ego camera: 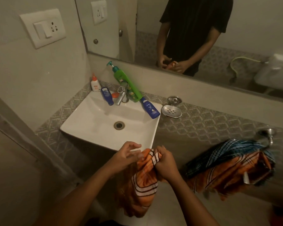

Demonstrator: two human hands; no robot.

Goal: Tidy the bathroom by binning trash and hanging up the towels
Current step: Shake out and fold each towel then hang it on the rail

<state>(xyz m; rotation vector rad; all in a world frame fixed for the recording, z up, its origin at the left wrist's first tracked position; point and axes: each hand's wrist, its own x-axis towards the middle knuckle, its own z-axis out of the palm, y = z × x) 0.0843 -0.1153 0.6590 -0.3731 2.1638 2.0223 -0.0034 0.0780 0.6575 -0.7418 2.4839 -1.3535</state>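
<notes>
Head view: our right hand grips the orange striped towel before the sink. Our left hand spreads relaxed fingers, touching the cloth.

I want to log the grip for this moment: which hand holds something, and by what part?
The right hand has its grip on the orange striped towel, bunched at its top edge. The left hand is open beside it, holding nothing.

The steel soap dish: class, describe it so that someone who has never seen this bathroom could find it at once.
Start at the white sink under the mirror. Just past its back right corner, beside the dark blue Nivea bottle, the soap dish juts out from the patterned tile band on a round wall mount. It is the only shiny metal tray there, oval, perforated and holding nothing.
</notes>
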